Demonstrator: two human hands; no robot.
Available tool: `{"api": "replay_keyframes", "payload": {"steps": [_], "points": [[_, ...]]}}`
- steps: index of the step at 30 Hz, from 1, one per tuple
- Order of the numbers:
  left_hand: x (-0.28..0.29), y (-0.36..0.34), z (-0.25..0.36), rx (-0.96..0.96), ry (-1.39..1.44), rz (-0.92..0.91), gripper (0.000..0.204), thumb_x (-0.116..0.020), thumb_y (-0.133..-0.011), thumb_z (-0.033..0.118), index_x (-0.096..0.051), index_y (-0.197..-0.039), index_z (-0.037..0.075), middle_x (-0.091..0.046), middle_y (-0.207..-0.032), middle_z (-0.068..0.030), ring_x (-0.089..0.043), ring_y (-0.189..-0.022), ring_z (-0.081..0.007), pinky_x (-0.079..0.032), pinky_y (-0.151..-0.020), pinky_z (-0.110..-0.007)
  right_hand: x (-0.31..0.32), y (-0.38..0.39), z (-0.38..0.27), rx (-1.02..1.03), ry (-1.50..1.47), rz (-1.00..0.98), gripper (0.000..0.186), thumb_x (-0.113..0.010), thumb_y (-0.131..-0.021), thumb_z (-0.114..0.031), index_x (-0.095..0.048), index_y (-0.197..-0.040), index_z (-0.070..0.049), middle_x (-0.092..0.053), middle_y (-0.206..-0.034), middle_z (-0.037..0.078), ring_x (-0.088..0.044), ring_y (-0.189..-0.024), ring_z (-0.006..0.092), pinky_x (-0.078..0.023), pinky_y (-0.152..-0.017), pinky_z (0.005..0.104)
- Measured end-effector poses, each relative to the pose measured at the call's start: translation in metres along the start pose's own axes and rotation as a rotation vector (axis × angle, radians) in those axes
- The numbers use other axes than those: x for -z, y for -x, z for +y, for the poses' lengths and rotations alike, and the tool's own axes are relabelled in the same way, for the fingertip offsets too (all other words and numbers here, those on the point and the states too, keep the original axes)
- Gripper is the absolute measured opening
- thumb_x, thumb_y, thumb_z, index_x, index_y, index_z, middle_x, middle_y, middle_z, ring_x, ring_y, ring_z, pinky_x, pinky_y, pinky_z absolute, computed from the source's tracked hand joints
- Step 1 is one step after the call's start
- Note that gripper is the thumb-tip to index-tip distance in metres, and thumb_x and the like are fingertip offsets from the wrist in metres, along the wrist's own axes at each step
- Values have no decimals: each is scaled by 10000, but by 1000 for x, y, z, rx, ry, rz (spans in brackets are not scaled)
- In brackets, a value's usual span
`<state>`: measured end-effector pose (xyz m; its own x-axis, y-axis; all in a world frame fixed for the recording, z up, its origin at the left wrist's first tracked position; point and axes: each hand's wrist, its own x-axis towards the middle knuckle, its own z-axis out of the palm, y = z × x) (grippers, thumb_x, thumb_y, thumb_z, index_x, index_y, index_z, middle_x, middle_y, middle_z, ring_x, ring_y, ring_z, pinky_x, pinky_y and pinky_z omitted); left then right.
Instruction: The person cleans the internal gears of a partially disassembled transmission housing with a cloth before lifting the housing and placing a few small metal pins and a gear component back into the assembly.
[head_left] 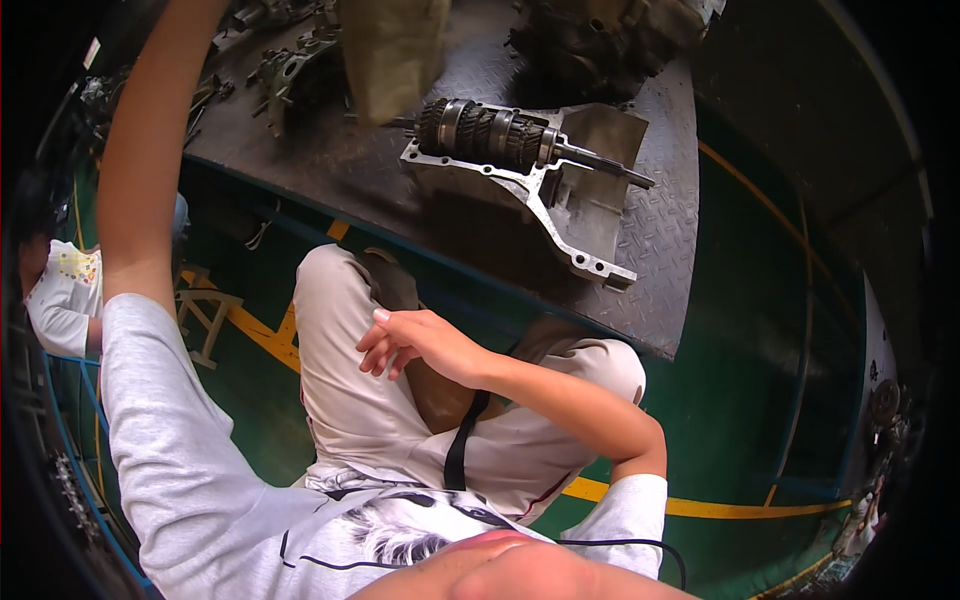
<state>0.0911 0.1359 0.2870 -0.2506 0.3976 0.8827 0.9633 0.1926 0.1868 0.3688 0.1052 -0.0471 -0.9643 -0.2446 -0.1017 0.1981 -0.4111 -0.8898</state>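
My right hand (pixel 425 345) hovers over my lap, its fingers loosely bent and apart, holding nothing. My left arm (pixel 145 180) reaches up and away past the top edge, so the left hand is out of sight. On the metal bench top lies a silver gearbox housing half (pixel 605 150), lying with its inside upward. A shaft with several gears (pixel 480 135) rests in it, the thin splined end pointing right. A blurred beige shape (pixel 395 60) hangs in front of the housing's left end; I cannot tell its kind.
The bench (pixel 665 230) has a tread-plate surface and ends just before my knees. Dark metal castings (pixel 600 45) stand at its back, more parts (pixel 295 80) at its left. Another person's white sleeve (pixel 65 300) shows at far left. Yellow lines (pixel 690 508) mark the green floor.
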Motion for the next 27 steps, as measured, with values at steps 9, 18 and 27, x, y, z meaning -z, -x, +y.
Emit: {"api": "replay_keyframes", "payload": {"steps": [9,18,27], "points": [[-23,26,39,-17,318,-122,223,-653,-854,201,-719,-924,1,-706,-846,-80,-638,-769,-141,-501,-738,-296,1,4,4,-5,77,-1,548,-420,-979,-468,-633,-1004,37,-678,-864,105,-610,-773,146,-500,-696,283],[-66,41,22,-95,612,-440,221,-695,-861,177,-711,-986,-5,-704,-921,-66,-626,-863,-110,-493,-806,-258,7,8,9,1,144,63,441,-515,-955,-397,-630,-992,27,-677,-827,106,-608,-755,151,-501,-698,302],[-47,65,4,-283,498,-339,198,-717,-836,197,-730,-940,29,-647,-885,-55,-582,-872,-154,-459,-788,-308,5,13,6,123,954,49,282,-602,-900,-274,-631,-998,-11,-683,-854,150,-665,-772,267,-514,-710,338]]}}
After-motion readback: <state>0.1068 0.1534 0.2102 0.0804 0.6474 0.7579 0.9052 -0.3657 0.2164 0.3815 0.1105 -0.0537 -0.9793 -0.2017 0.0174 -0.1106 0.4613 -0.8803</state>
